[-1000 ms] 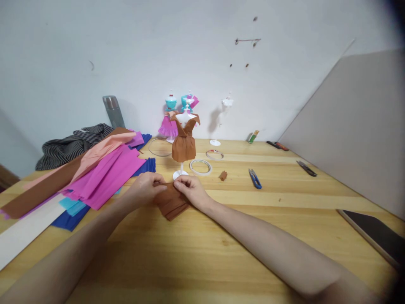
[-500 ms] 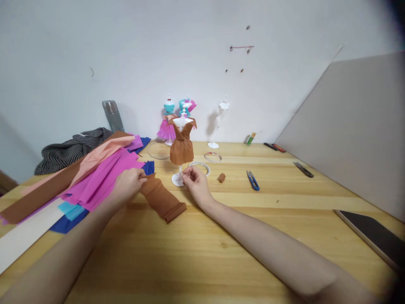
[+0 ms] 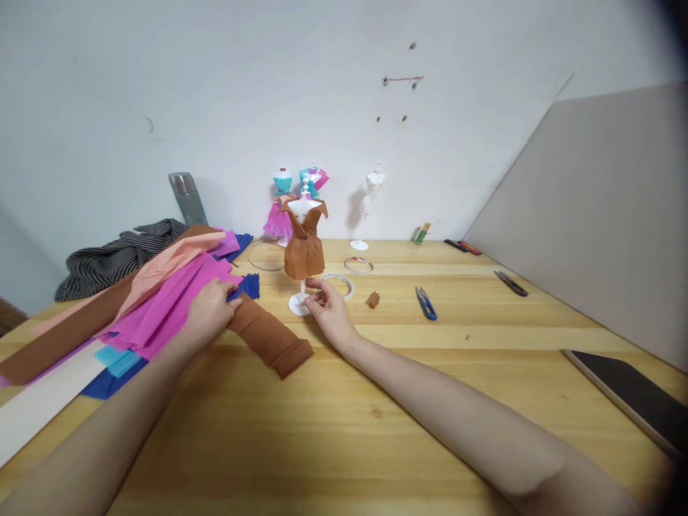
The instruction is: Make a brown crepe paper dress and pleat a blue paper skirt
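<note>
A second ago both hands were together on the brown strip [image 3: 271,342] in front of the little dress form; now they have parted. The strip lies slantwise across the worktop [image 3: 376,451], its folded end nearest the person, its other end under the fingers of the left hand [image 3: 209,309]. That hand is loosely curled, just beside the blue pleated piece [image 3: 251,287] and the pink cloth [image 3: 175,290]; I can't tell whether it pinches the strip or merely touches it. The right hand [image 3: 329,315] has come over to the white stand [image 3: 297,306], thumb and forefinger slightly apart beside the stem, below the brown dress [image 3: 304,259]. From here I can't make out whether they grip it. To my eye, the work has shifted from the loose strip to the dressed form.
</note>
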Action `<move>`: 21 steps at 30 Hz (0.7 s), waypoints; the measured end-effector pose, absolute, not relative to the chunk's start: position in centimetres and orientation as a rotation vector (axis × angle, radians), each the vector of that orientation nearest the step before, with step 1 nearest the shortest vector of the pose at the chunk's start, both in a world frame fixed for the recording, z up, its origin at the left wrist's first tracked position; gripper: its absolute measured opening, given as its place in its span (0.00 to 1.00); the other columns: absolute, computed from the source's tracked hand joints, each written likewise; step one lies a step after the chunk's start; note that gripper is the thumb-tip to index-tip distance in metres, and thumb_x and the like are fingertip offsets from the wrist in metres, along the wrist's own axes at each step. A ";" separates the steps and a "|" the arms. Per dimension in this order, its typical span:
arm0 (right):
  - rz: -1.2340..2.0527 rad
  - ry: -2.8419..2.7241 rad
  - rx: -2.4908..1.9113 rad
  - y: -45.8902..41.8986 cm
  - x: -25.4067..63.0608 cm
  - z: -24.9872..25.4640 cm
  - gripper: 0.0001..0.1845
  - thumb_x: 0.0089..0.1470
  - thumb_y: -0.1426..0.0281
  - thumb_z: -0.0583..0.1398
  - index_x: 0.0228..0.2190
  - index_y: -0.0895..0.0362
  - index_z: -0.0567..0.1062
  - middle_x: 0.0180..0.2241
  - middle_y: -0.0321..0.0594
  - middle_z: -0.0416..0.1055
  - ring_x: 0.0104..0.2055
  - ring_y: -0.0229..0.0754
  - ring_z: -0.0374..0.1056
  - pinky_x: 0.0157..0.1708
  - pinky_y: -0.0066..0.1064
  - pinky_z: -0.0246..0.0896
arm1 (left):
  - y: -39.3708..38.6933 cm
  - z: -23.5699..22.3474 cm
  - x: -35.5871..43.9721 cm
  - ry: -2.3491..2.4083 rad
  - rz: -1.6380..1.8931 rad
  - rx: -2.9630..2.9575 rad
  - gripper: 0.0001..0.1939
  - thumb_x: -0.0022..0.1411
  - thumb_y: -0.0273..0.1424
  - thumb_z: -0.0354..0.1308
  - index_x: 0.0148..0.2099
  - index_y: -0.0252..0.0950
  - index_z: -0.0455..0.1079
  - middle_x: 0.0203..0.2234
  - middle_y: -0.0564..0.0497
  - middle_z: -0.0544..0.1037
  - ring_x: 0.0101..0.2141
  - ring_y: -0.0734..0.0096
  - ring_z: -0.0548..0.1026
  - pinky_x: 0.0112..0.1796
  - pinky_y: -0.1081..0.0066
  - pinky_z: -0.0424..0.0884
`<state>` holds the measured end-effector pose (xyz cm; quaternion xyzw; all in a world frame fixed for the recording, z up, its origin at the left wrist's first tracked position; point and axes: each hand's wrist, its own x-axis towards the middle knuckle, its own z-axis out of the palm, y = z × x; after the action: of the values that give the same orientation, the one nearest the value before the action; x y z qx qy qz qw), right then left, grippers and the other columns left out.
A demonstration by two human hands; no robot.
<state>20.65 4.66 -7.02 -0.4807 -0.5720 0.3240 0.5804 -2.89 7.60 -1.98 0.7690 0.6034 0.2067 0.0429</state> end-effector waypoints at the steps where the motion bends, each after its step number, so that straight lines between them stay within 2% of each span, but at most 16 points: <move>1: 0.753 -1.362 -1.126 4.8 20.7 -7.0 0.21 0.44 0.72 0.56 0.43 0.57 0.68 0.31 0.37 0.67 0.31 0.38 0.63 0.32 0.30 0.60 | 7.7 -2.1 -2.9 1.883 0.647 2.378 0.13 0.54 0.33 0.52 0.40 0.35 0.71 0.37 0.44 0.76 0.41 0.56 0.71 0.40 0.64 0.66; 5: 0.735 -1.491 -1.148 5.5 21.0 -6.8 0.22 0.45 0.71 0.57 0.45 0.56 0.67 0.31 0.37 0.70 0.31 0.38 0.64 0.33 0.30 0.60 | 7.8 -2.5 -2.7 1.919 0.766 2.494 0.18 0.56 0.33 0.50 0.47 0.34 0.70 0.42 0.42 0.74 0.46 0.54 0.69 0.45 0.60 0.66; 9: 0.727 -1.585 -1.164 6.5 21.1 -6.7 0.11 0.46 0.72 0.56 0.35 0.57 0.71 0.34 0.39 0.72 0.31 0.38 0.65 0.33 0.30 0.60 | 7.8 -2.5 -2.5 1.841 0.841 2.578 0.17 0.57 0.33 0.49 0.47 0.34 0.71 0.46 0.42 0.72 0.48 0.54 0.68 0.48 0.57 0.64; 12: 0.737 -1.602 -1.169 6.8 21.1 -6.6 0.06 0.49 0.72 0.54 0.28 0.58 0.71 0.31 0.40 0.73 0.29 0.38 0.66 0.31 0.29 0.60 | 7.8 -2.6 -2.2 1.791 0.880 2.603 0.16 0.57 0.32 0.50 0.45 0.33 0.72 0.45 0.42 0.73 0.47 0.54 0.68 0.48 0.56 0.64; 21: 0.807 -1.575 -1.122 4.0 20.2 -2.5 0.07 0.49 0.71 0.54 0.26 0.58 0.71 0.18 0.33 0.69 0.16 0.33 0.64 0.19 0.23 0.58 | 7.3 -2.9 -1.4 1.658 1.013 2.613 0.12 0.56 0.32 0.50 0.35 0.35 0.74 0.42 0.43 0.75 0.45 0.55 0.70 0.48 0.57 0.64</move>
<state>20.16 4.00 -2.51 -0.4638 -0.6510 0.3337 0.4997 -1.38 7.29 -2.90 0.8011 0.5085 0.3105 -0.0571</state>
